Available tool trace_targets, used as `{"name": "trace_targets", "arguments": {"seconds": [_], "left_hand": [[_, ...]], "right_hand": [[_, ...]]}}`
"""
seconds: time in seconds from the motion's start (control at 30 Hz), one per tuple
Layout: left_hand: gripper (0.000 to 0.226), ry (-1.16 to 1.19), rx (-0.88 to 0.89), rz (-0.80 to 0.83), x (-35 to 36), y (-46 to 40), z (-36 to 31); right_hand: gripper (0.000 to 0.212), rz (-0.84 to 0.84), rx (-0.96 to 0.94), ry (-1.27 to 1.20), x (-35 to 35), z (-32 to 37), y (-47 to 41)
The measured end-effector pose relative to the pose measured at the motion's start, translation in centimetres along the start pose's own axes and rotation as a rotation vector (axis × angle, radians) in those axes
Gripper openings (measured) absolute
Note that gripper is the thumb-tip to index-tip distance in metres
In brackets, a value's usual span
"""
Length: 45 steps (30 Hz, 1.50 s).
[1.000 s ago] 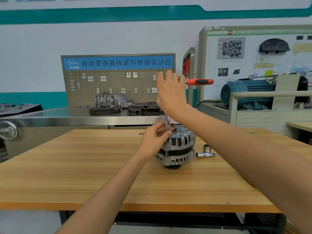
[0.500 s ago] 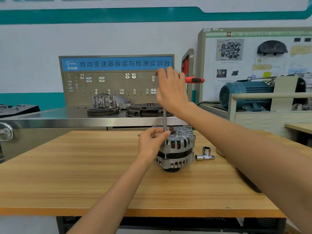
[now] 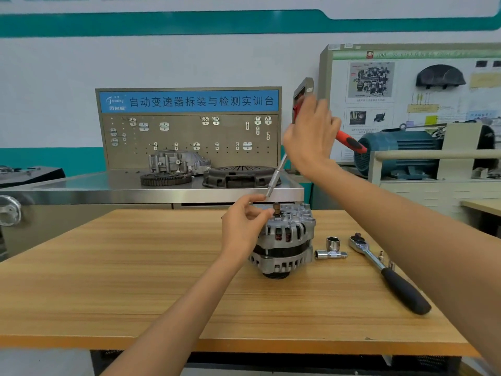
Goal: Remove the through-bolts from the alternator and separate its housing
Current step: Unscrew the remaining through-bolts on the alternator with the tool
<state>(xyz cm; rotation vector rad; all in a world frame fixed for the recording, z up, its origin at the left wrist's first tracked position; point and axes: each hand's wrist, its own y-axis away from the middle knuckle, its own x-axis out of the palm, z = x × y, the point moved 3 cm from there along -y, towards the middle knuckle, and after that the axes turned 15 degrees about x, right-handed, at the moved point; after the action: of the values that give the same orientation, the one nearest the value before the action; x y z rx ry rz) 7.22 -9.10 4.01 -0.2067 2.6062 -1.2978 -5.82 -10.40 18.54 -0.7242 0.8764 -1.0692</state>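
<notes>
Silver ribbed cast-metal alternator (image 3: 284, 237) stands mid wooden table (image 3: 108, 280), heavy, rigid; grip its rim. Left hand (image 3: 244, 226) pinches, perhaps a bolt; right hand (image 3: 311, 137) grips red-handled T-driver (image 3: 349, 142).

Right hand (image 3: 311, 139) gripping red T-handle driver (image 3: 349, 142), shaft tilted above alternator (image 3: 284, 240) on wooden table (image 3: 135, 280); left hand (image 3: 242, 226) resting against housing. Ratchet (image 3: 390, 272) and sockets (image 3: 332, 249) beside.

Alternator (image 3: 284, 240) at the middle of the bench (image 3: 135, 280)
Two sockets (image 3: 331, 249) lay just right of it, a ratchet (image 3: 390, 272) farther right; a pegboard (image 3: 189, 131) stood behind.
</notes>
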Motion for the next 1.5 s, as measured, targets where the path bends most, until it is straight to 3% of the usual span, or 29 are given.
{"name": "trace_targets", "arguments": {"seconds": [0.27, 0.37, 0.53, 0.67, 0.83, 0.97, 1.03, 1.1, 1.2, 1.33, 1.5], "left_hand": [[0.015, 0.044, -0.011, -0.043, 0.1, -0.5, -0.3], [0.013, 0.102, -0.005, -0.09, 0.2, -0.5, -0.2], [0.012, 0.125, 0.001, -0.138, 0.5, -0.6, -0.6], [0.011, 0.183, 0.032, -0.213, -0.8, -2.5, -1.5], [0.006, 0.363, -0.237, -0.355, -2.0, -4.7, 1.0], [0.01, 0.364, -0.452, -0.518, -3.7, -4.3, 6.1], [0.009, 0.261, -0.552, -0.472, -4.3, -3.2, 8.8], [0.012, 0.092, -0.576, -0.325, -4.3, -1.8, 11.3], [0.015, -0.096, -0.526, -0.12, -3.4, -0.2, 13.6], [0.017, -0.315, -0.426, 0.041, -2.9, 0.6, 15.1], [0.014, -0.501, -0.323, 0.195, -2.6, 0.9, 16.1]], "right_hand": [[0.027, 0.246, 0.165, -0.022, -0.2, -6.0, 0.2], [0.015, 0.402, 0.333, -0.079, 0.6, -9.2, 0.7], [0.014, 0.621, 0.684, -0.313, 2.2, -13.0, 2.4], [0.013, 0.711, 0.788, -0.395, 3.2, -14.0, 3.8], [0.009, 0.788, 0.87, -0.422, 4.1, -14.2, 5.0], [0.007, 0.879, 1.01, -0.572, 4.2, -14.3, 6.1], [0.02, 0.925, 1.124, -0.658, 4.2, -14.4, 6.5], [0.029, 0.969, 1.225, -0.737, 4.3, -14.5, 7.0], [0.033, 1.042, 1.28, -0.82, 4.7, -14.8, 8.1], [0.037, 1.151, 1.363, -0.908, 5.2, -15.0, 9.7], [0.038, 1.165, 1.395, -0.981, 5.4, -15.1, 10.4]]}}
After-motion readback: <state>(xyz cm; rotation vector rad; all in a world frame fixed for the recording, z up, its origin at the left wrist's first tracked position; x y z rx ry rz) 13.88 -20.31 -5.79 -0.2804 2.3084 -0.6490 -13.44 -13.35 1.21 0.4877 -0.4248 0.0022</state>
